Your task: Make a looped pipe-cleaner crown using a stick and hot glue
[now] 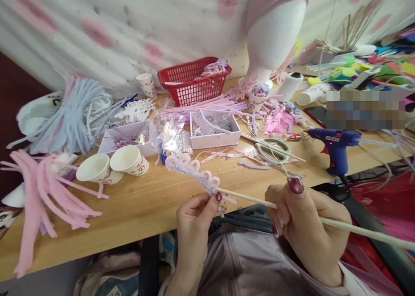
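My left hand [197, 216] pinches one end of a scalloped strip of pipe cleaner [187, 167] between thumb and fingers. The strip has a row of pink loops along a bluish-grey twisted edge and points up and left above the table. In my right hand [304, 222] is a thin pale wooden stick [244, 197], gripped by closed fingers. Its tip meets the last loop, close to my left thumb; whether it passes through that loop I cannot tell. Something thin and thread-like rises by my right thumb, and I cannot see whether the hand holds it.
A blue glue gun [335, 142] stands at the right, beyond green-handled scissors [274, 150]. Paper cups [129, 159], a white box [214, 139] of beads and a red basket [194, 88] are on the table. Pink pipe cleaners [53, 188] hang over its left edge. A mannequin head [275, 32] stands behind.
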`<state>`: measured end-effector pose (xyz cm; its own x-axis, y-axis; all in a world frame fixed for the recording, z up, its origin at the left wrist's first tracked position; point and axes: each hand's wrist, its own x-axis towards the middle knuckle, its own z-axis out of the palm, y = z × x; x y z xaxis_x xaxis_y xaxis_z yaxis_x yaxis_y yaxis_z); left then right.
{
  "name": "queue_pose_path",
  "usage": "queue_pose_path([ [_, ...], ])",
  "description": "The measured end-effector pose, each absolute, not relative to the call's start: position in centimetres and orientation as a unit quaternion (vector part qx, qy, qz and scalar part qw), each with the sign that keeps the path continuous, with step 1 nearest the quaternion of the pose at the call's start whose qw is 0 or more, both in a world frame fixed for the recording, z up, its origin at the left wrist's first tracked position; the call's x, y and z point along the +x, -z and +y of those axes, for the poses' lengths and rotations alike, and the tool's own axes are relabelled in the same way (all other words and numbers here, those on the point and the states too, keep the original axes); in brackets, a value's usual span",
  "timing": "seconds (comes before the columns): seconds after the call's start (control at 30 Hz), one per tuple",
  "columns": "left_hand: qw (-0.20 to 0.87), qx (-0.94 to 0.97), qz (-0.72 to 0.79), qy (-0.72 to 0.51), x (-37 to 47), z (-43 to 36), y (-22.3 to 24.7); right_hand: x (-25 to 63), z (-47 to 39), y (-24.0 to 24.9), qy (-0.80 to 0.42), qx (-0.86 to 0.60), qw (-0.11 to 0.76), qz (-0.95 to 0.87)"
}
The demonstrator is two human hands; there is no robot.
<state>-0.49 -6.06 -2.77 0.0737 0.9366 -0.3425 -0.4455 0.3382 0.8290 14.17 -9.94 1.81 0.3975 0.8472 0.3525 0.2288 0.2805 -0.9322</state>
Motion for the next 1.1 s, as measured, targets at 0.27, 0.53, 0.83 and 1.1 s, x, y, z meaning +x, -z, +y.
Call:
queue_pose_path([
  [0.27, 0.774, 0.245, 0.402, -0.424, -1.9, -5.4, 1.4, 15.6, -8.2, -1.7, -0.3, -0.53, 0.7, -0.373],
  [0.53, 0.779, 0.354, 0.473, -0.209, -4.8, -2.5, -0.1, 16.7, -7.3, 0.2, -0.285, -0.514, 0.647, -0.485],
  [0.83, 0.714, 0.452, 0.532, -0.057, -4.8, 1.2, -1.6, 17.0, -7.1, 1.2, -0.318, -0.447, 0.66, -0.515],
  [1.1, 0.683, 0.503, 0.529, 0.029, -5.4, 3.6, -1.7, 17.2, -6.0, 2.5, -0.329, -0.426, 0.579, -0.613],
])
